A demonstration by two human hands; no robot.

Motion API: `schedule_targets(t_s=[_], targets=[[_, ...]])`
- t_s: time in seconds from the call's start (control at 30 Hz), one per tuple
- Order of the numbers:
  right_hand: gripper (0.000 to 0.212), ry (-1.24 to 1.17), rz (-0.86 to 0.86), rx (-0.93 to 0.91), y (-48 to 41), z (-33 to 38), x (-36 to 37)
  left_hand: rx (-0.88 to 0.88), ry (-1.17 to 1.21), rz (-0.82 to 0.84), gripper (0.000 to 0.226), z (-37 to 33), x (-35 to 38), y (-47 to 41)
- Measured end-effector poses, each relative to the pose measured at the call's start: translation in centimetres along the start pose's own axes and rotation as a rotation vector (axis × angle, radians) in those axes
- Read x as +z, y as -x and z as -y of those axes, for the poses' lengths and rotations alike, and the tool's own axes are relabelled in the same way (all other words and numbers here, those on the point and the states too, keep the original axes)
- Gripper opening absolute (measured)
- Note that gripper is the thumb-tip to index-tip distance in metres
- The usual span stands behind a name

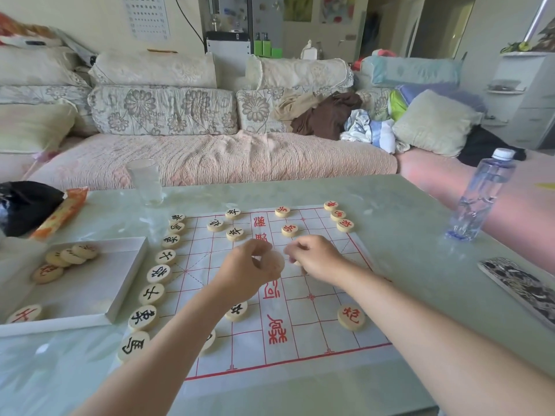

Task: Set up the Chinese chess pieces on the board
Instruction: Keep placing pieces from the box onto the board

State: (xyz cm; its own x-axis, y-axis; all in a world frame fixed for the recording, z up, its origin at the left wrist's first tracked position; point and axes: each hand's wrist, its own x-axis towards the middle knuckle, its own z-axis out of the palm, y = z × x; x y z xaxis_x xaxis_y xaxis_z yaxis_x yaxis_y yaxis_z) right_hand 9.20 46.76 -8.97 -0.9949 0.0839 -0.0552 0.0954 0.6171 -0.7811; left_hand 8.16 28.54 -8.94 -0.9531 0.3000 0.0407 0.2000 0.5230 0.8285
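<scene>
Currently, left hand point(246, 270) fingers point(259, 247) pinch a piece point(274, 263) over the board point(315, 328) centre; right hand point(319, 259) fingers point(295, 250) curl on another. Black row point(151, 293), board's left edge: apparently nearly full. Red pieces point(338, 216): few placed, more in the box point(90, 285).

Red on white, black on pale wood

The board point(315, 325) was white with a red grid and red characters. Pale wooden black-lettered pieces point(159, 274) lined its left edge; red-lettered pieces point(345, 225) sat at its far right corner. The table point(405, 220) was pale green, the sofa cushions point(162, 111) grey-flowered
</scene>
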Motion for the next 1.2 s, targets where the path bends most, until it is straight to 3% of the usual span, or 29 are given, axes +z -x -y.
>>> schedule_targets(t_s=[0.13, 0.33, 0.57, 0.7, 0.83, 0.97, 1.2], targets=[[0.018, -0.272, 0.147, 0.089, 1.3, 0.8, 0.2, 0.016, 0.004, -0.006, 0.044, -0.4, 0.2, 0.6], [0.014, -0.28, 0.114, 0.096, 2.5, 0.0, -0.2, -0.062, 0.179, 0.046, 0.04, -0.4, 0.7, 1.6], [0.052, -0.176, 0.123, -0.039, 4.1, 0.1, -0.7, -0.099, 0.341, -0.013, 0.018, -1.3, 1.8, 2.6], [0.045, -0.015, 0.094, -0.058, 5.2, -0.4, -1.7, 0.008, 0.033, 0.035, 0.029, -1.0, 2.6, 2.6], [0.044, 0.437, 0.047, -0.097, 6.3, -1.4, -2.8, 0.242, -0.467, 0.097, 0.04, -0.4, 2.8, 3.2], [0.033, 0.492, 0.051, -0.136, 7.0, -2.5, -2.8, 0.334, -0.721, 0.151, 0.047, 0.5, 2.9, 3.7], [0.031, 0.64, 0.048, -0.238, 7.1, -3.0, -2.1, 0.306, -0.716, 0.237, 0.043, 1.3, 3.5, 3.7]])
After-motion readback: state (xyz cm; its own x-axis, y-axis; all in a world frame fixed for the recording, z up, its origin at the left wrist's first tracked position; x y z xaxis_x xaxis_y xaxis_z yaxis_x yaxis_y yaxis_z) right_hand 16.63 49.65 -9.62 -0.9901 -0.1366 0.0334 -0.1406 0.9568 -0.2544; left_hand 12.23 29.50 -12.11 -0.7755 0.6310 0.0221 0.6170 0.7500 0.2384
